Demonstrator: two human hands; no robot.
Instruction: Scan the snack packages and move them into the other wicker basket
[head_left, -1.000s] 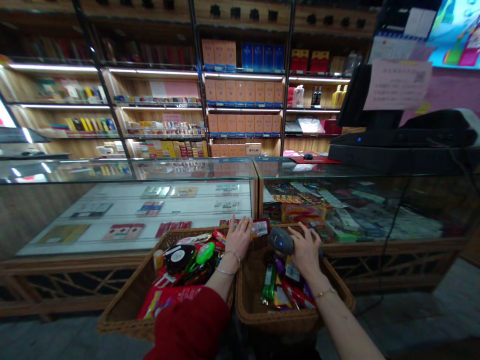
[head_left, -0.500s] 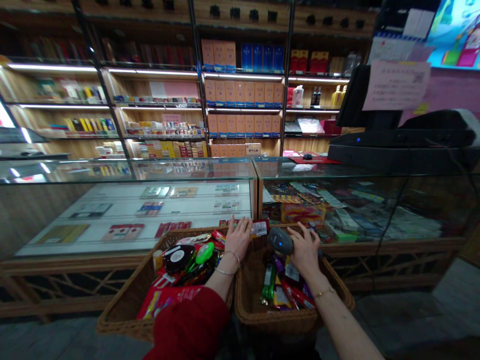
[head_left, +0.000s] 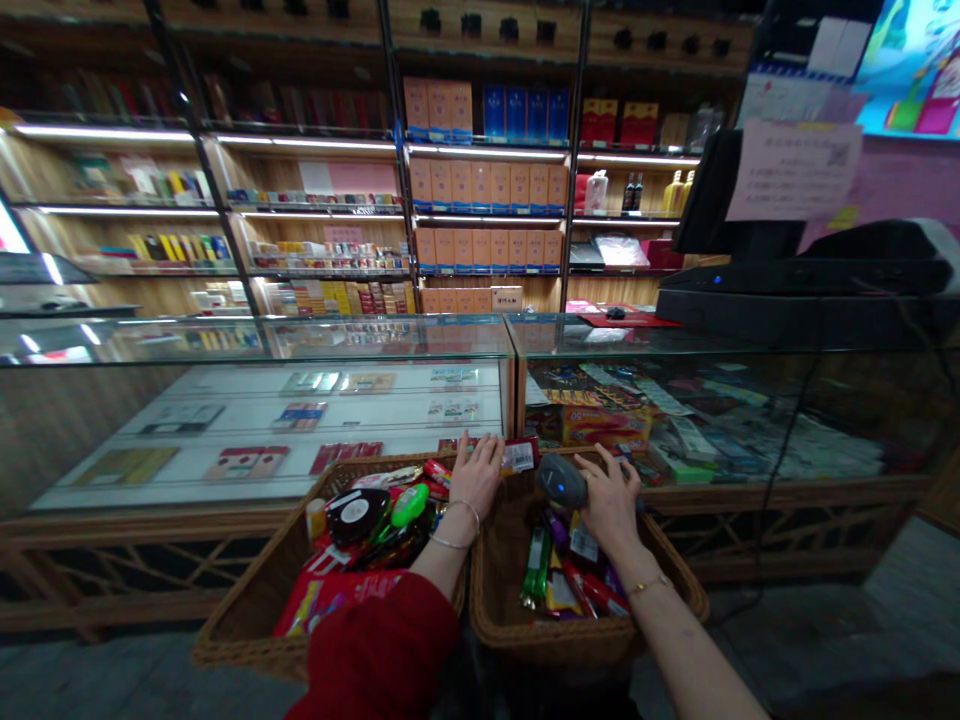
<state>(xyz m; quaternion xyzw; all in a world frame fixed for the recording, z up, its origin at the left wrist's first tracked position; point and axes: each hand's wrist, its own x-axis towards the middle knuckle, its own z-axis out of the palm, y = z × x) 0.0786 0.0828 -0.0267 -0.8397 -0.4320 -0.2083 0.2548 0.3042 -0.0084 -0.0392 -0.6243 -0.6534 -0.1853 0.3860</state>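
Observation:
My left hand [head_left: 476, 482], in a red sleeve, is closed over a long red snack packet [head_left: 520, 457] above the inner rims of two wicker baskets. The packet's white barcode label sticks out to the right of my fingers. My right hand [head_left: 611, 500] grips a dark grey barcode scanner [head_left: 562, 482] with a small blue light; its head faces left toward the label, with a small gap between. Below the scanner, the right basket [head_left: 555, 640] holds several wrapped snacks [head_left: 570, 570]. Packets and a green-capped item [head_left: 409, 505] fill the left basket [head_left: 247, 610].
Behind the baskets runs a glass display counter [head_left: 375, 345] with flat packs inside. A monitor [head_left: 709, 195] with a paper on it stands on the counter at right, and a black cable [head_left: 776, 450] hangs down the front. Lit shelves [head_left: 487, 210] with boxes line the back wall.

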